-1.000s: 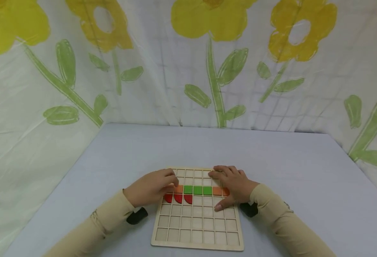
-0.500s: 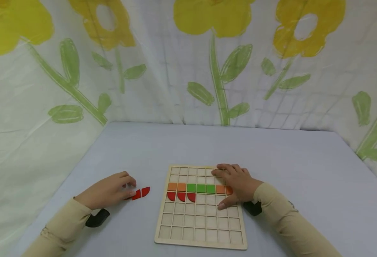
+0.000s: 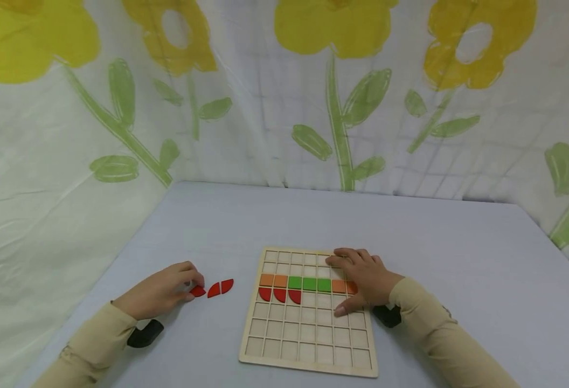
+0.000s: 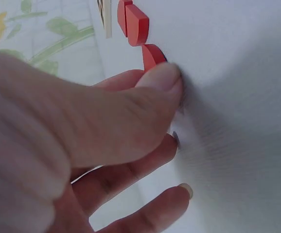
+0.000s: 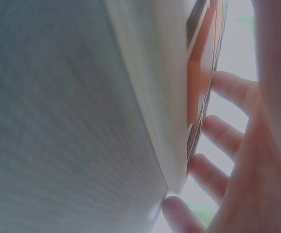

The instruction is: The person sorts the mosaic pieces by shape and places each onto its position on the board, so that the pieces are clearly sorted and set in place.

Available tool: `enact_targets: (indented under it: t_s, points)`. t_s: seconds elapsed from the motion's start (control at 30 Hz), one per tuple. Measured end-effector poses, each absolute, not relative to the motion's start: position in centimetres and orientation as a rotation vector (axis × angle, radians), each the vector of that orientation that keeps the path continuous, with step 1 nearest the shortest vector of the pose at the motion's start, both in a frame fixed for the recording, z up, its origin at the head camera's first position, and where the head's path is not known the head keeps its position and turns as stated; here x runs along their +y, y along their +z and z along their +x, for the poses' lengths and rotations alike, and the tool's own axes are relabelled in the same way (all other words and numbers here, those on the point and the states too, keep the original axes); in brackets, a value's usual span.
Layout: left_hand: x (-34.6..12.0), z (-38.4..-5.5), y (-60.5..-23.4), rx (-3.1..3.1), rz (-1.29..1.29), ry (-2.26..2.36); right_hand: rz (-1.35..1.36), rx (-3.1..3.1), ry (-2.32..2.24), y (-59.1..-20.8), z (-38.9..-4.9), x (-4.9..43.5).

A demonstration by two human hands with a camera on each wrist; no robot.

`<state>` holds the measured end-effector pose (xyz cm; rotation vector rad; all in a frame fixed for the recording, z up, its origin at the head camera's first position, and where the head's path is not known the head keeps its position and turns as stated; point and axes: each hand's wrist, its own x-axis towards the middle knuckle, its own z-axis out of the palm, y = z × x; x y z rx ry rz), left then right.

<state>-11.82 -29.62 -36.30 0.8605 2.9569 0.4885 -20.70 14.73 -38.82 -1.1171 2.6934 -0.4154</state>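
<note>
Between thumb and forefinger my left hand (image 3: 160,291) pinches a red quarter-circle piece (image 3: 198,291) at the tabletop, left of the board. In the left wrist view the thumb covers most of that piece (image 4: 152,56). Two more red pieces (image 3: 220,288) lie just to its right. My right hand (image 3: 369,280) rests with spread fingers on the right side of the wooden grid board (image 3: 309,368). One row of the board holds orange squares (image 3: 273,280) and green squares (image 3: 310,283). Below its left end sit red quarter-circle pieces (image 3: 280,295) in three cells.
A pale tabletop (image 3: 435,237) surrounds the board. Behind it hangs a white curtain (image 3: 245,145) painted with yellow flowers. Dark wrist cameras (image 3: 145,333) sit under both wrists.
My left hand has left the board's left edge and moved left to the loose red pieces, gripping one. The right hand stays on the board. The view has shifted slightly.
</note>
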Motion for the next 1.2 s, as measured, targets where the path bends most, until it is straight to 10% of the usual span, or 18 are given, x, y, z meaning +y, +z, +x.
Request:
enact_targets:
  t_s: [0.7,1.2]
  points:
    - [-27.6,-12.5,-36.1,3.02,0.764,0.631,-1.131,2.675,-0.433,-39.0,-20.9,14.9]
    - [-17.0,-15.5,-36.4,2.837,1.23,0.487,-1.136,2.683,-0.406,-38.7,-20.8,14.8]
